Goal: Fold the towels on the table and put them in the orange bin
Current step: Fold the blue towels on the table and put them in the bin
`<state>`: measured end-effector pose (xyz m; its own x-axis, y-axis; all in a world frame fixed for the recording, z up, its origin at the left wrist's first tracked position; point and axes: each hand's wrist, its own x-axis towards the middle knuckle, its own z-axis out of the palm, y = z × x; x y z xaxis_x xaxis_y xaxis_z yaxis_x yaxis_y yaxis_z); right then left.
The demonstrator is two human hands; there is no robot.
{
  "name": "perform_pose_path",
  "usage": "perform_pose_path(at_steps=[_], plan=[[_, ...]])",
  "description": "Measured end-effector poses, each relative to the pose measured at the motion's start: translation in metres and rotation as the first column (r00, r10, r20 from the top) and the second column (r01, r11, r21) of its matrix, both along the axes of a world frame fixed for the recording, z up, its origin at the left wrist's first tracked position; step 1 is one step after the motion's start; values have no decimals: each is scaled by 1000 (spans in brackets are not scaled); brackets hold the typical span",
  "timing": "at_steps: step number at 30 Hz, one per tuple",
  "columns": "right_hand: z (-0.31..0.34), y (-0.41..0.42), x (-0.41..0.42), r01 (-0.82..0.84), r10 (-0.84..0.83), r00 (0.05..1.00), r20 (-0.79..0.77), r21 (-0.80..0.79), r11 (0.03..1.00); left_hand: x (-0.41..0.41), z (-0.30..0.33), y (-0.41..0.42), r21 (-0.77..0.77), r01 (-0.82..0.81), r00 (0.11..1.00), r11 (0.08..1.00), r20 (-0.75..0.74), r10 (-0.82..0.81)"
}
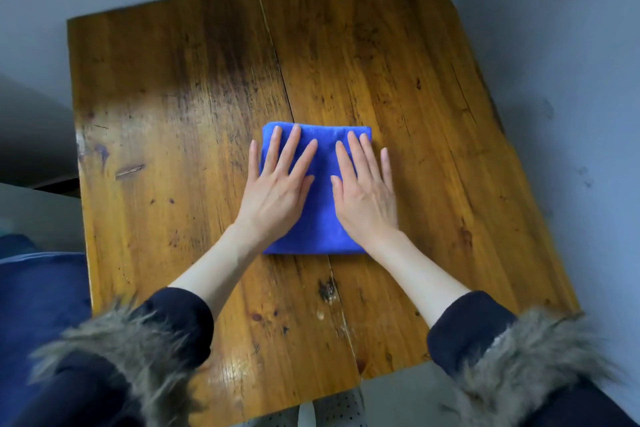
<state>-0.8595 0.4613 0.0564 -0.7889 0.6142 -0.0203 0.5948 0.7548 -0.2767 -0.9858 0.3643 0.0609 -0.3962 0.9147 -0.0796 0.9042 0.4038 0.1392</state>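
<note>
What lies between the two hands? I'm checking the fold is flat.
In the head view, only a strip of the blue towel shows between the left hand and right hand.
</note>
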Motion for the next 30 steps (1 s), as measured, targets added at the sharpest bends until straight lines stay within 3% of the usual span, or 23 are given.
perform_pose_path(at_steps=[8,15,20,23,25,27,30], plan=[[-21,11,2,25,-19,990,139,-44,999,-17,-19,3,-45,-22,1000,999,18,22],[-4,-18,27,-31,30,997,68,4,1000,7,-13,-29,0,22,999,1000,28,-22],[-8,-34,52,-70,82,978,193,-69,995,29,-12,-56,-63,9,996,998,93,-3],[-3,-34,49,-50,66,994,90,-168,984,28,-2,-55,-1,-18,991,1000,134,18],[4,-33,45,64,-87,994,-68,-286,956,23,5,-49,149,-107,967,983,245,68],[12,-28,42,253,-336,925,-175,-374,892,17,11,-41,242,-293,900,925,397,182],[19,-11,29,469,-575,817,-37,-537,701,2,15,-27,148,-592,683,792,614,396]])
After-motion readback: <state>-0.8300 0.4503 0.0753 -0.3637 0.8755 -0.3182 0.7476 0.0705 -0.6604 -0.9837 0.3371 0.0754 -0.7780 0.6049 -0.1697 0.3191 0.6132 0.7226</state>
